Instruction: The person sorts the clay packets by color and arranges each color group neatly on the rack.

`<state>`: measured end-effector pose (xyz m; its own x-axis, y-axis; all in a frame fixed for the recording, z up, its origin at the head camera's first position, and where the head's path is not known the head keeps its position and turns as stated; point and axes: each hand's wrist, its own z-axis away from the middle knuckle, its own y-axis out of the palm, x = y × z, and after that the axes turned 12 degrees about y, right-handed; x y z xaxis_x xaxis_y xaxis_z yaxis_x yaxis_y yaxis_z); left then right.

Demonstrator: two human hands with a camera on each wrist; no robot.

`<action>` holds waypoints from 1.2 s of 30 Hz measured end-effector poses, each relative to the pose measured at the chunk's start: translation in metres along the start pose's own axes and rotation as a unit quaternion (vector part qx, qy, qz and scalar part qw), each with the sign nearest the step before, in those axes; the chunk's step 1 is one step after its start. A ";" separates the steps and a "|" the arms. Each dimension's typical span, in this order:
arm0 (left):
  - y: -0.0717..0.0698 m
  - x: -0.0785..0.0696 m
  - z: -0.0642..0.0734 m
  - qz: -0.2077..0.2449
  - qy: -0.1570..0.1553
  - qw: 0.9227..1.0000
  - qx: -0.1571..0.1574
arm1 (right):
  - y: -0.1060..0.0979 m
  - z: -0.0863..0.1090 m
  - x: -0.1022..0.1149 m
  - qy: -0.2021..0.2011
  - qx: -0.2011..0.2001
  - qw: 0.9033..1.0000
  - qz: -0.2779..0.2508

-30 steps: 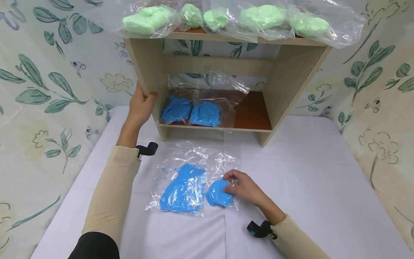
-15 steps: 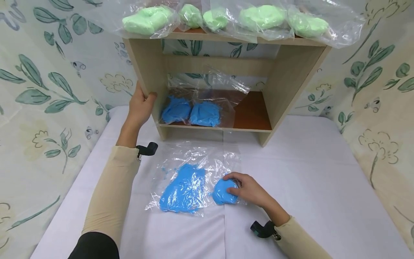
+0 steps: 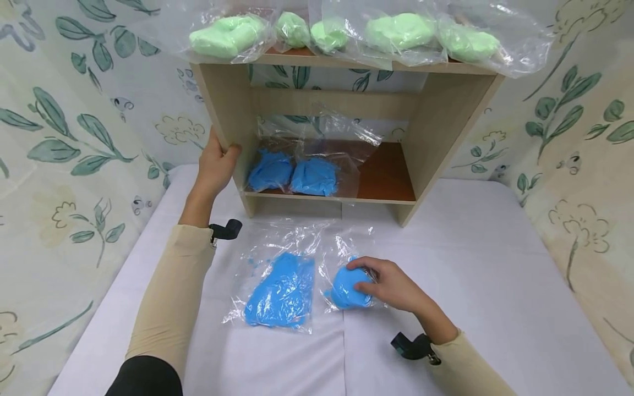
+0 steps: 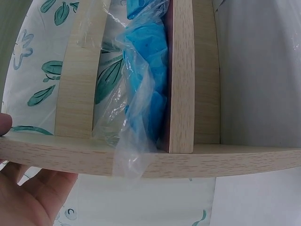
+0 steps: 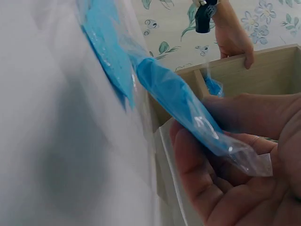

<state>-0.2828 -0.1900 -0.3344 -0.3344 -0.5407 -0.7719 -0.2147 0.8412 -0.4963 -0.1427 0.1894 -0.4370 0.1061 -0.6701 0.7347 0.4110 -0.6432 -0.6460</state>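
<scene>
My right hand [image 3: 396,283] pinches a clear plastic bag of blue clay-like stuff [image 3: 349,287] between thumb and fingers; the right wrist view shows this bag [image 5: 174,99] tilted up from the cloth. Just left of it, a larger bag of blue stuff [image 3: 282,289] lies flat on the white cloth. My left hand [image 3: 215,162] grips the left side panel of a small wooden shelf unit [image 3: 453,118], thumb on the front edge, fingers behind. In the left wrist view, part of the left hand [image 4: 35,195] shows below the wooden panel [image 4: 84,157].
Two bags of blue stuff [image 3: 313,176] sit on the lower shelf, at its left and middle. Along the top board lie several bags of pale green stuff [image 3: 401,32]. White cloth [image 3: 495,275] covers the table, and leaf-patterned fabric [image 3: 89,192] hangs around it.
My right hand has drawn the smaller blue bag to the right, away from the larger bag, and the bag has lifted and tilted. The left hand stays on the shelf panel.
</scene>
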 end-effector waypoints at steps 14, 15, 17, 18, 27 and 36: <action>-0.001 0.004 -0.001 -0.003 -0.005 1.000 -0.003 | -0.044 0.018 0.022 -0.047 -0.030 0.998 0.011; 0.000 0.004 -0.001 -0.004 -0.003 1.000 -0.003 | -0.046 0.019 0.022 -0.047 -0.031 0.998 0.008; 0.000 0.003 -0.001 -0.005 -0.001 1.000 -0.001 | -0.050 0.021 0.024 -0.047 -0.030 0.998 0.002; 0.001 0.003 -0.001 -0.004 0.000 1.000 -0.001 | -0.053 0.022 0.026 -0.046 -0.030 0.999 0.001; 0.000 0.001 -0.002 -0.001 0.006 1.000 -0.002 | -0.077 0.035 0.044 -0.078 -0.056 0.995 0.001; 0.000 0.000 0.000 0.003 0.008 1.000 0.000 | -0.103 0.038 0.065 -0.118 -0.107 0.987 0.020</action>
<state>-0.2832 -0.1900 -0.3345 -0.3502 -0.5360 -0.7681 -0.2130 0.8442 -0.4919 -0.1441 0.2261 -0.3145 0.3369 -0.6071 0.7197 0.2042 -0.6991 -0.6853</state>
